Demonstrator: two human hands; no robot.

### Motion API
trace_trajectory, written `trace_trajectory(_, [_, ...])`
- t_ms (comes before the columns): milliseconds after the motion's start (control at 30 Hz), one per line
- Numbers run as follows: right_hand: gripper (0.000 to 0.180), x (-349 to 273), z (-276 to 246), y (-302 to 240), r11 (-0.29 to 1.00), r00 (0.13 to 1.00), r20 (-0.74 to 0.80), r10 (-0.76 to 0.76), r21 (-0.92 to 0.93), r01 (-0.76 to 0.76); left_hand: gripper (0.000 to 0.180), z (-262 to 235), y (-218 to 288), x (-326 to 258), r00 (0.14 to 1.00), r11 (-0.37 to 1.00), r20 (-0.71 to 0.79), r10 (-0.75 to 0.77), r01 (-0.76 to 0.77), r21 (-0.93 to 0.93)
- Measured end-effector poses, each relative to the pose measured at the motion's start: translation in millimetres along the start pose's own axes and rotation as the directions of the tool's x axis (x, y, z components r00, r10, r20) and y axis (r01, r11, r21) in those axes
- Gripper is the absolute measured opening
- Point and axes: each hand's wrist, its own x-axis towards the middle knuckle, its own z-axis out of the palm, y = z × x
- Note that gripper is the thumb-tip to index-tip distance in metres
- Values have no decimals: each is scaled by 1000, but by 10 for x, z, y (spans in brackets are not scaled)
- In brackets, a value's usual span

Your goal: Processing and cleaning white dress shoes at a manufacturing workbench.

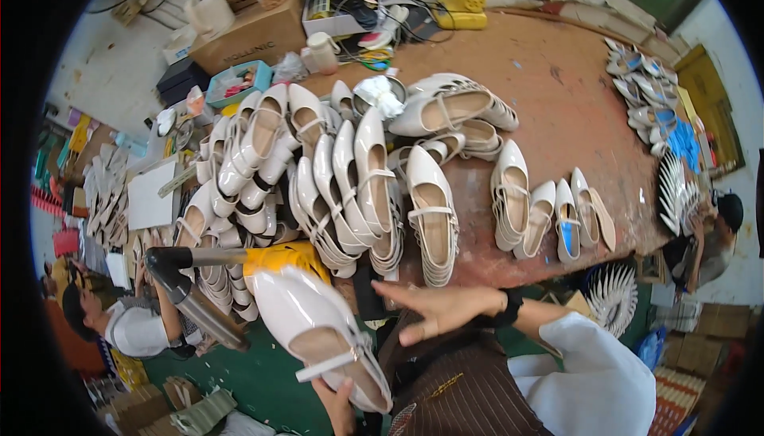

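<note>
My left hand grips a glossy cream pointed-toe shoe near its heel, at the lower middle. The shoe is tilted, toe up and to the left, and one end of its strap sticks out sideways. My right hand is to the right of the shoe, apart from it, with fingers stretched out and nothing in them. Just beyond the held shoe is a metal pipe arm with a yellow wrapping on its end. Stacks of similar cream strapped shoes stand along the bench's near side.
The brown workbench carries a pile of shoes, a metal bowl with white wadding, a blue basket and a yellow machine. Co-workers sit at left and right. A round rack of white pieces stands at the lower right.
</note>
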Motion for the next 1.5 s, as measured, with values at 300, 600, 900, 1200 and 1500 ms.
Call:
trace_trajectory(300, [102,-777,334,131,848,563,-807,177,415,329,108,1929,-100,599,787,941,569,240,-333,65])
trace_trajectory(600, [80,-1334,-52,1235,894,206,-909,363,402,199,92,2773,-319,1018,403,724,909,-106,-596,348])
trace_trajectory(900, [70,-887,-480,2767,815,105,-817,567,538,-216,69,2496,-508,1574,836,632,548,28,-440,638])
trace_trajectory(1200, [76,-911,-346,2676,803,207,-777,595,560,-205,47,2344,-1386,1879,708,768,377,-597,369,524])
trace_trajectory(1500, [46,-1713,-413,2598,587,-343,-737,583,674,-449,48,2176,-1442,1885,757,820,448,-476,198,536])
